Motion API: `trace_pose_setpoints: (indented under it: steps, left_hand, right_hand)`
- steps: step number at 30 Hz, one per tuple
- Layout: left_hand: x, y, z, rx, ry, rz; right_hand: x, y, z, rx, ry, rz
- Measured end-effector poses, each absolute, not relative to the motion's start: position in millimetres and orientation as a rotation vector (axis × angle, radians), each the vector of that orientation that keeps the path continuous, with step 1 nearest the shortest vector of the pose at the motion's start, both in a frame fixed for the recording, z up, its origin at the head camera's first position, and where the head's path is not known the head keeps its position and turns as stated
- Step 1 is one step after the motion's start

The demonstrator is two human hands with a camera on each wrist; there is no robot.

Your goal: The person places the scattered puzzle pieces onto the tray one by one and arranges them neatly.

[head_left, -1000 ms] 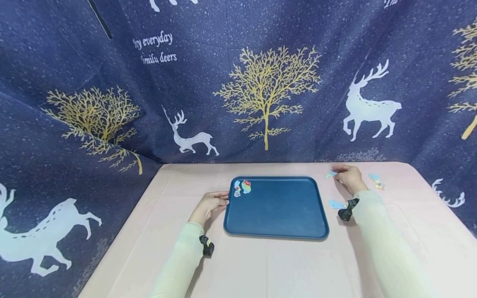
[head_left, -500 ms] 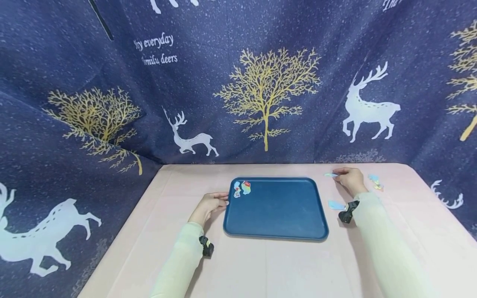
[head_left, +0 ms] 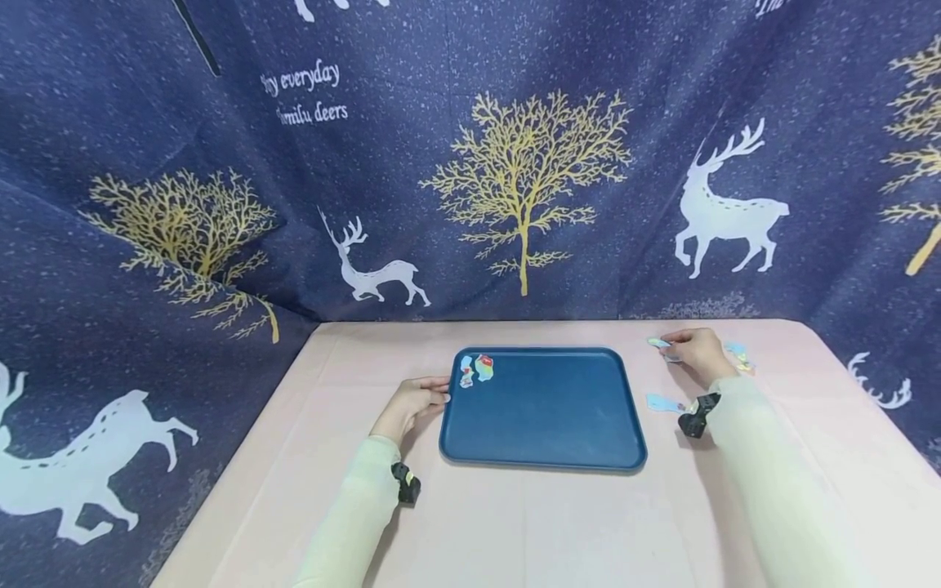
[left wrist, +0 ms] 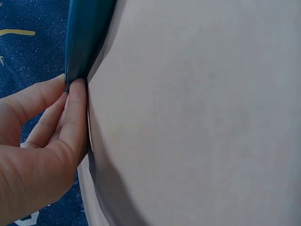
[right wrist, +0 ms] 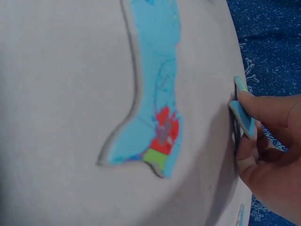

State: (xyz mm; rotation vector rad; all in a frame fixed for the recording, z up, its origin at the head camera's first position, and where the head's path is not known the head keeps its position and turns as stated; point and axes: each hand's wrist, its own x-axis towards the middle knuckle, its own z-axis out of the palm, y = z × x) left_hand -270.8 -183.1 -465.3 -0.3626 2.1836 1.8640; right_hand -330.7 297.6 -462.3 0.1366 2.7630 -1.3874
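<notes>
Pinching a now-tilted puzzle piece [right wrist: 242,117] far right, apparently freed, is the right hand [head_left: 694,354]; the left hand [head_left: 410,402] pinches the tray [head_left: 547,416].

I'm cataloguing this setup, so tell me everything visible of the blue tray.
The blue tray is shallow and rectangular, with rounded corners and a low raised rim, and looks like smooth plastic. It lies face up on the pale pink table. A few colourful pieces lie near its far left corner; the rest is bare. The left hand touches its left rim.
</notes>
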Motion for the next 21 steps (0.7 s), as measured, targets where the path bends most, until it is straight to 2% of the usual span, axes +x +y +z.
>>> trace_pose_setpoints:
  steps: [5,21]
  left_hand:
    - [-271.3,-182.9,-464.5,-0.362,2.18,1.872]
    - [-271.7,-182.8,-465.0,-0.369,2.182,1.875]
  right_hand:
    - [-329.4,297.9,-456.1,0.08,2.755,-1.354]
    - [-330.5,294.1,-444.6,0.138,2.672,-1.512]
